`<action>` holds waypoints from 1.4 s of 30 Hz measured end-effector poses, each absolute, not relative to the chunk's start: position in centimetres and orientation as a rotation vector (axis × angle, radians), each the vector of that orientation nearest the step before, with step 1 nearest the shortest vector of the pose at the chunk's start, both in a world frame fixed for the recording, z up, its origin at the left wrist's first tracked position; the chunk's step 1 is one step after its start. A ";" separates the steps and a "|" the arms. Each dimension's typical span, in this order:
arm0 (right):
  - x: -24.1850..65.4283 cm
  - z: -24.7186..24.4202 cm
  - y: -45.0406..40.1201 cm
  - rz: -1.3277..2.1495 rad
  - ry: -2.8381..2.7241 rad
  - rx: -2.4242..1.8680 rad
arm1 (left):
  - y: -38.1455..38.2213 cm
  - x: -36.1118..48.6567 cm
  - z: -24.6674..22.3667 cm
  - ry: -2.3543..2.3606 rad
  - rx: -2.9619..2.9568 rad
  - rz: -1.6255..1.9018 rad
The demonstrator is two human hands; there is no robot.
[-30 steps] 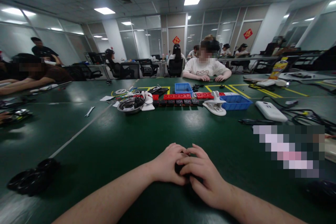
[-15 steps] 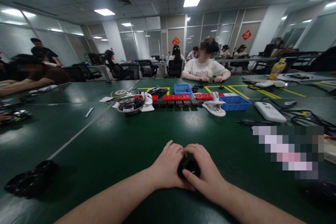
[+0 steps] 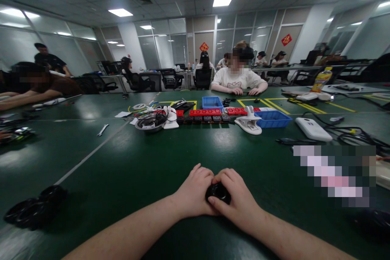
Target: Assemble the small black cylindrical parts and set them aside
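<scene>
Your left hand (image 3: 196, 191) and right hand (image 3: 242, 199) are grasping a black ring (image 3: 224, 197) over the green worktop (image 3: 146, 170). The ring is sitting inside your shared grip, between both hands, its hollow facing up, while your right thumb (image 3: 221, 206) is lying across its near rim.

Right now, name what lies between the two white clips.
Head view: a row of red and black blocks lies between them, a blue bin behind.

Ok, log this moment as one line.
Left hand: cupped against glossy black ring-shaped piece | Right hand: curled around same piece | Far left, green tabletop: cluster of glossy black round pieces
</scene>
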State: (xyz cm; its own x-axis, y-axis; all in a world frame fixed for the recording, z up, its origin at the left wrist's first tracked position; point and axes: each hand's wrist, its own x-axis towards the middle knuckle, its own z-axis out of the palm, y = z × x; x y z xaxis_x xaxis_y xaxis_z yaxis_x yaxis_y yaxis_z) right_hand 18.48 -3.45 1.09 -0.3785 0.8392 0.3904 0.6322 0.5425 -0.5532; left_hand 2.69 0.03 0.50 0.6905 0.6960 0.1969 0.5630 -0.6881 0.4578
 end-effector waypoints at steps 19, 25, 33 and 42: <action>18.6 2.6 -4.4 0.451 -2.310 -0.665 | 1.0 2.0 -0.4 0.671 2.603 0.535; 19.1 1.9 -4.1 0.412 -2.214 -0.803 | 0.4 2.3 0.4 0.812 2.562 0.509; 18.9 0.8 -3.6 0.456 -2.103 -0.955 | -0.6 2.8 1.3 0.925 2.532 0.403; 18.5 0.9 -3.6 0.461 -2.112 -1.045 | -0.9 3.1 1.5 1.044 2.507 0.423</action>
